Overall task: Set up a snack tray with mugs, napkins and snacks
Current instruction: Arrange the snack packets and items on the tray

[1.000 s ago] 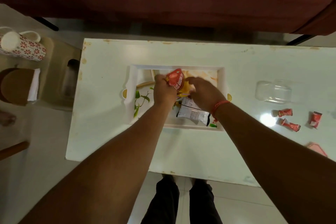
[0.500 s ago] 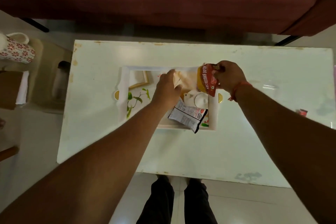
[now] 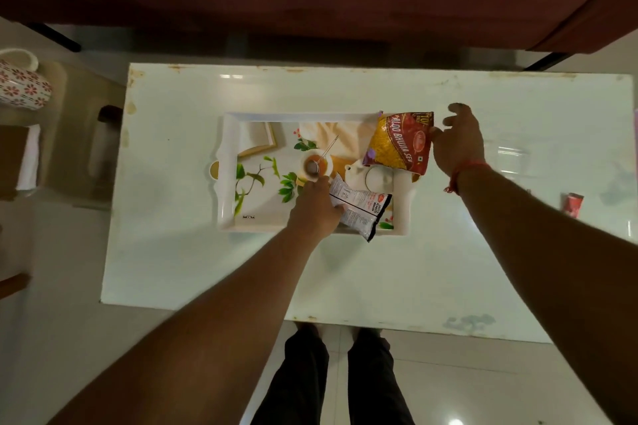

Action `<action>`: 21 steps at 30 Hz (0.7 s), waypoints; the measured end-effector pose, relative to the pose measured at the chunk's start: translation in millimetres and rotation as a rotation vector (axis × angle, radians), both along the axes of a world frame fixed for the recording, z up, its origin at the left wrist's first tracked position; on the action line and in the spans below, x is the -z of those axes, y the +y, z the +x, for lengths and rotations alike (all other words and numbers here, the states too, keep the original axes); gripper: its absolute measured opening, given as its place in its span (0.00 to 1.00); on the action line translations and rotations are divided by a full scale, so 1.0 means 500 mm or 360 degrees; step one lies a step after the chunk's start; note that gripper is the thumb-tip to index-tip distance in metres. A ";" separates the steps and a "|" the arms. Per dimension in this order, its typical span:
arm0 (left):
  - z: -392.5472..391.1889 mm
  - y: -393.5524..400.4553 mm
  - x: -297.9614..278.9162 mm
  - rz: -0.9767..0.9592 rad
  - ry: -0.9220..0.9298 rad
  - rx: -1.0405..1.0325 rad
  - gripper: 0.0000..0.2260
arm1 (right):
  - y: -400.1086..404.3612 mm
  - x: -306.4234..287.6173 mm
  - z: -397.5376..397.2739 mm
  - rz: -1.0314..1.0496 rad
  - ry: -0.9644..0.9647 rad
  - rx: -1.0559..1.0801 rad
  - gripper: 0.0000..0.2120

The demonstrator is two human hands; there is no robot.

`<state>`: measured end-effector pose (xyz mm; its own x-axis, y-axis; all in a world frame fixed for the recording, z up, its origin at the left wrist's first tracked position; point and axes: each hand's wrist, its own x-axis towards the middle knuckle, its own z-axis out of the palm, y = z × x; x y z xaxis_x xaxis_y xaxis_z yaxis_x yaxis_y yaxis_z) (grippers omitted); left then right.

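Red and yellow, the sev bag (image 3: 400,141) is hanging over the tray's (image 3: 226,162) right end, pinched by the right hand (image 3: 457,143). The left hand (image 3: 316,209) is gripping the peanut packet (image 3: 359,209) lying inside the tray's near right corner.

Two snack packets (image 3: 400,143) (image 3: 360,209), one tray (image 3: 228,162), one patterned mug (image 3: 22,84), one red sachet (image 3: 573,205), two hands (image 3: 316,209) (image 3: 457,141)

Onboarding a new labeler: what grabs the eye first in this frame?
The red and yellow snack bag, pinched by the right hand over the right end of the printed tray at the white table's centre. Next, the left hand gripping a black and white packet at the tray's near edge.
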<state>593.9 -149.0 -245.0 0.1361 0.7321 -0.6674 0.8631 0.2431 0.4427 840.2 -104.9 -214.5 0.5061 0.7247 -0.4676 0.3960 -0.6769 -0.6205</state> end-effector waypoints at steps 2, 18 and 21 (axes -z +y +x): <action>0.005 -0.008 0.005 0.0006 0.0026 -0.0019 0.30 | -0.037 0.005 -0.012 0.0065 -0.0069 -0.0015 0.24; 0.017 -0.032 -0.027 -0.0253 -0.0474 -0.0433 0.13 | -0.216 -0.011 -0.194 -0.0022 0.0477 0.0011 0.14; 0.016 -0.045 -0.061 -0.0299 -0.0639 -0.0712 0.17 | -0.223 -0.051 -0.194 0.0164 0.0504 -0.0167 0.13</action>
